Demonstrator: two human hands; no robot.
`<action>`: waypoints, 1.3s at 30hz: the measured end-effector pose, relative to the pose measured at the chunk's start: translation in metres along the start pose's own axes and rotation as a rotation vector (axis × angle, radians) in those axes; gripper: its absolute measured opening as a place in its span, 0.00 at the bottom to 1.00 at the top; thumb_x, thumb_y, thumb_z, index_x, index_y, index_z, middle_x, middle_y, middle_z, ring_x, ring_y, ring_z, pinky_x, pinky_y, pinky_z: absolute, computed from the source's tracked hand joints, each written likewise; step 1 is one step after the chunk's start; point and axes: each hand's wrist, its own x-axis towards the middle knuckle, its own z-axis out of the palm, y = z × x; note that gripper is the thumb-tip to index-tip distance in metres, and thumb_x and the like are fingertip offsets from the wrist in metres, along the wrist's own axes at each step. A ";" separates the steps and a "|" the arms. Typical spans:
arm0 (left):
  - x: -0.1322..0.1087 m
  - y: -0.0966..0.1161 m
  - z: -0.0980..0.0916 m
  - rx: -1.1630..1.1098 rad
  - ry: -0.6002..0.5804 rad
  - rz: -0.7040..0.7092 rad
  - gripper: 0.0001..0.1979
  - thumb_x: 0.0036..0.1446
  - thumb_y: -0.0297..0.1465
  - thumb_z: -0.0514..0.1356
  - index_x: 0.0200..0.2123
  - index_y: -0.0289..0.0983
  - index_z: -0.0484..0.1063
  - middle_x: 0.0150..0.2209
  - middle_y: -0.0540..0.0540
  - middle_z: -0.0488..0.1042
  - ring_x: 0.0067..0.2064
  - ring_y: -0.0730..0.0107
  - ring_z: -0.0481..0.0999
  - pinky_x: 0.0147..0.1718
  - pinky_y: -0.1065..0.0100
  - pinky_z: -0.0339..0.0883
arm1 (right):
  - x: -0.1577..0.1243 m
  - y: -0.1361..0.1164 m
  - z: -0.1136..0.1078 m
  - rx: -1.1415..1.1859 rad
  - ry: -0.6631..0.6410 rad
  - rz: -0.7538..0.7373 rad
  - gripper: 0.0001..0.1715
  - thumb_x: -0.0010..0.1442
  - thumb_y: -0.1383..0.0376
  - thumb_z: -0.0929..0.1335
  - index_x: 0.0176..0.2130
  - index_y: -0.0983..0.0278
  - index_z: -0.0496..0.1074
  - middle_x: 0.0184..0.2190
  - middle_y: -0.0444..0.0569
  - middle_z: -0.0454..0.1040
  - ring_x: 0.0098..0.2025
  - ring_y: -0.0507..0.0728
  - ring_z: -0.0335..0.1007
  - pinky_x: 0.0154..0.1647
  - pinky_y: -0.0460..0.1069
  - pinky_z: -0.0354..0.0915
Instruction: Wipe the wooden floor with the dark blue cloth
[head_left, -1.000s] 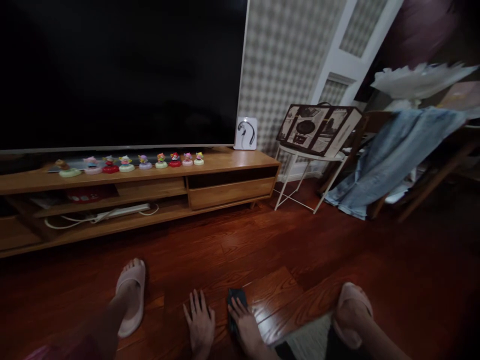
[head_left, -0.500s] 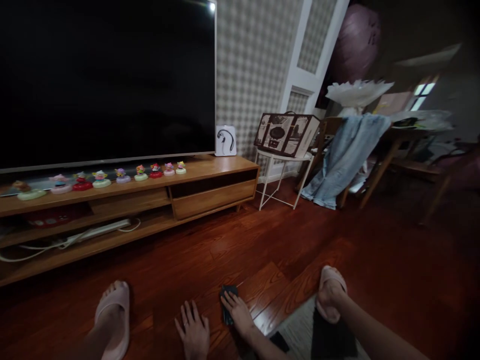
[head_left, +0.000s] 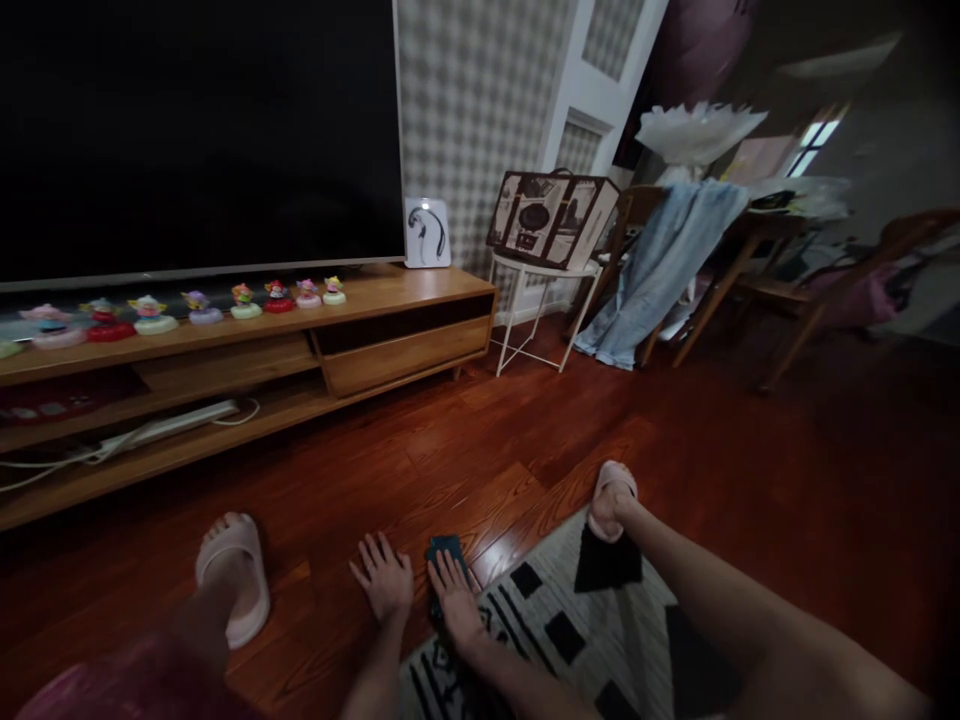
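My left hand (head_left: 384,578) lies on the reddish wooden floor (head_left: 420,455), palm down with its fingers spread and nothing in it. Just to its right, my right hand (head_left: 454,598) rests flat on a dark, folded-looking item (head_left: 448,546), its fingers stretched out over it. The item pokes out beyond the fingertips and along the left side of the hand; the palm covers the rest. A patterned grey and black rug (head_left: 540,610) begins beside my right wrist.
My slippered feet (head_left: 238,575) stand to either side. Ahead are a wooden TV cabinet (head_left: 405,355) with small figurines (head_left: 246,301), a white side table (head_left: 531,268) holding a patterned case (head_left: 551,220), and jeans (head_left: 652,265) on a chair.
The view has tilted down and shifted, so more of the rug shows. Both hands remain palm down, the right still on the dark item.
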 end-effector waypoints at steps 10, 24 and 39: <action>-0.003 -0.002 0.007 -0.037 0.019 0.001 0.30 0.62 0.31 0.44 0.65 0.26 0.63 0.69 0.29 0.61 0.70 0.48 0.59 0.70 0.40 0.43 | 0.007 0.007 -0.012 0.114 0.071 -0.005 0.50 0.58 0.76 0.63 0.73 0.49 0.46 0.75 0.46 0.44 0.75 0.58 0.39 0.73 0.62 0.48; -0.004 -0.014 0.044 -0.119 0.029 0.036 0.31 0.61 0.34 0.47 0.67 0.38 0.61 0.69 0.39 0.61 0.72 0.53 0.57 0.71 0.41 0.44 | 0.090 0.019 -0.011 0.113 0.100 0.056 0.48 0.57 0.73 0.62 0.72 0.52 0.49 0.74 0.42 0.41 0.75 0.62 0.36 0.73 0.66 0.45; -0.012 -0.093 0.028 -0.172 -0.050 0.253 0.30 0.63 0.27 0.46 0.68 0.46 0.56 0.71 0.50 0.59 0.71 0.68 0.58 0.71 0.54 0.50 | 0.105 -0.007 -0.045 0.043 0.021 0.034 0.43 0.63 0.69 0.59 0.74 0.60 0.44 0.74 0.48 0.44 0.75 0.60 0.36 0.74 0.64 0.43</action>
